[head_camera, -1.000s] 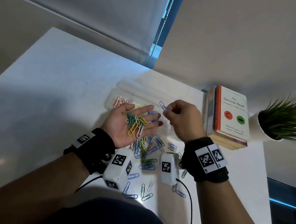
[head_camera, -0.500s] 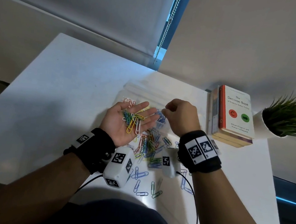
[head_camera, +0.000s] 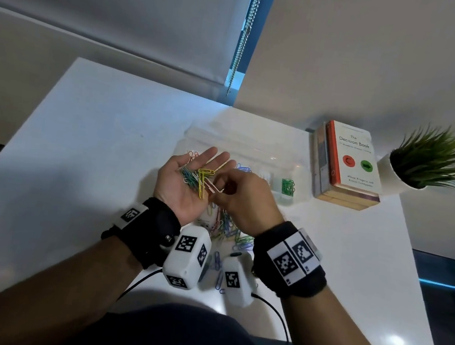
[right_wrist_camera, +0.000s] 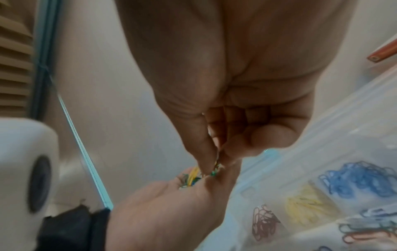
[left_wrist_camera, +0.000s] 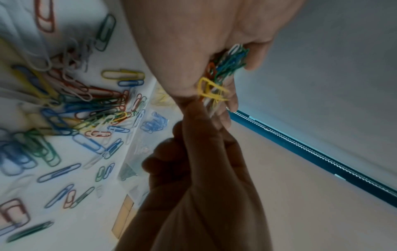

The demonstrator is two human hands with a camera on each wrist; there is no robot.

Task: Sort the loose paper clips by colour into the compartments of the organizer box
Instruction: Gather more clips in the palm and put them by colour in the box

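While a mixed bunch of paper clips (head_camera: 195,178) lies in the upturned palm of the left hand (head_camera: 187,184), the right hand (head_camera: 241,198) has come back from over the box and now has its thumb and forefinger closed on something in that bunch; the right wrist view shows the pinch meeting at a green and a yellow clip, though which one it truly grips is too blurred to tell. A second ago that hand was lifted toward the far side with a blue clip between its fingertips, so a blue one appears to have been dropped off and the next pick is starting. The left hand lies flat and relaxed, fingers straight, serving as a tray. Just beyond the hands the clear organizer box (head_camera: 255,150) sits on the white table (head_camera: 80,138), with red clips (right_wrist_camera: 265,222), yellow clips (right_wrist_camera: 309,205), blue clips (right_wrist_camera: 361,178) and green clips (head_camera: 287,185) each in a separate compartment. Below the wrists a large loose pile (left_wrist_camera: 86,108) still spreads over the table, so the sorting looks far from finished. Off to the right stand a stack of books (head_camera: 348,165) and a potted plant (head_camera: 427,158).
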